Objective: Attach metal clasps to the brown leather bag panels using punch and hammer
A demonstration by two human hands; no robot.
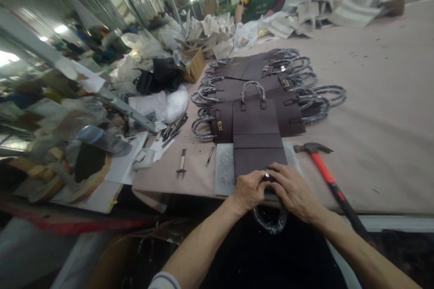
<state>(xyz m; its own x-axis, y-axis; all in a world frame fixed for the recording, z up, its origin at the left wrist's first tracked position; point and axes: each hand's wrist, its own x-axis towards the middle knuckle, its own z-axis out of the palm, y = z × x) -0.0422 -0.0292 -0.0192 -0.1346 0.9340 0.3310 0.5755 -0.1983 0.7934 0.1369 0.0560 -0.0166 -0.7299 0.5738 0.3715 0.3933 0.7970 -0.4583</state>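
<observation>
A long dark brown handbag panel lies over a grey stone slab at the table's front edge. My left hand is closed on the panel's near end, thumb and fingers pinched beside a small shiny metal piece. From the other side my right hand pinches the same spot, its fingers bent over the panel. Below both hands hangs a plastic-wrapped handle. A second wrapped handle stands at the panel's far end. What lies between the fingertips is partly hidden.
A claw hammer with a red and black grip lies to the right. Left are a punch-like tool, a small forked tool and a bottle. Stacked bag panels lie beyond. A person is across the table.
</observation>
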